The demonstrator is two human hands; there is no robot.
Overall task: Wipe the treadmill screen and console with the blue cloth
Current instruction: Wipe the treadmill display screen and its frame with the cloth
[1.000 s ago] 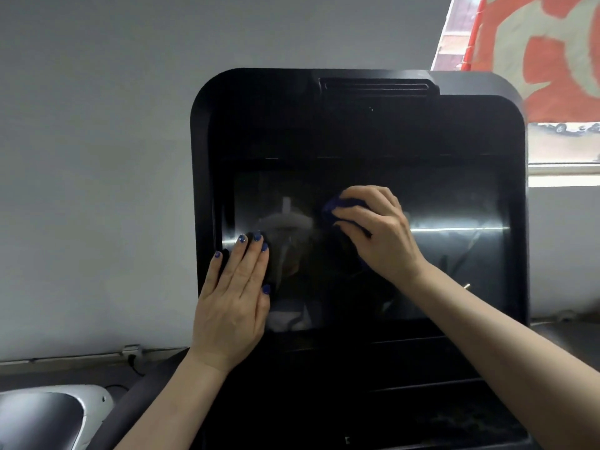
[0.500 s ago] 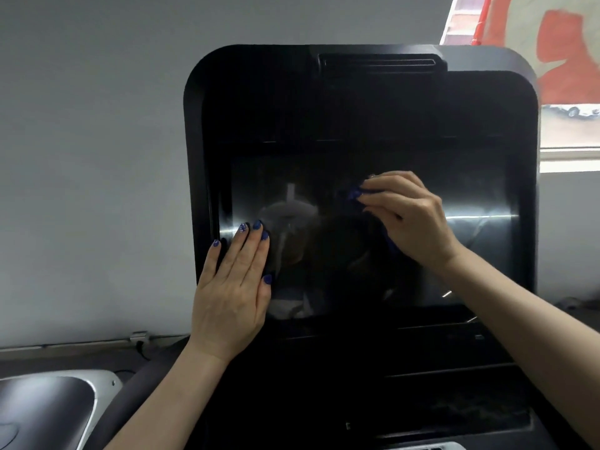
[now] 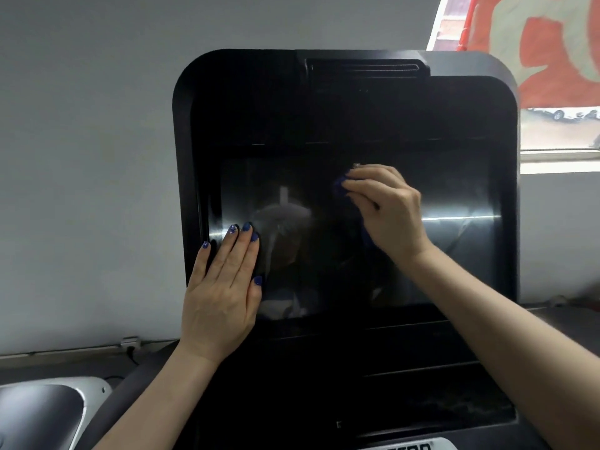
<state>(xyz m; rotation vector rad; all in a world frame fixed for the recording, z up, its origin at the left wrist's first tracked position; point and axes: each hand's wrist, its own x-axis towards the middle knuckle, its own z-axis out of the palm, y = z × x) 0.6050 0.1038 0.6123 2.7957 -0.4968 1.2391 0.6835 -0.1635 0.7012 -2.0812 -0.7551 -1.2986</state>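
The black treadmill console (image 3: 240, 102) fills the middle of the head view, with its dark glossy screen (image 3: 454, 254) in the centre. My right hand (image 3: 386, 212) grips the bunched blue cloth (image 3: 340, 187) and presses it against the upper middle of the screen; only a small blue edge shows past my fingertips. My left hand (image 3: 224, 293) lies flat with straight fingers on the screen's lower left corner and the frame beside it.
A grey wall stands behind the console. A window with a red and white cloth (image 3: 535, 43) is at the upper right. A white and grey machine part (image 3: 42, 414) sits at the lower left. A cable and socket (image 3: 130, 344) run along the wall base.
My right hand with the cloth slid right across the screen and then back a little to the left. My left hand stayed flat on the lower left corner.
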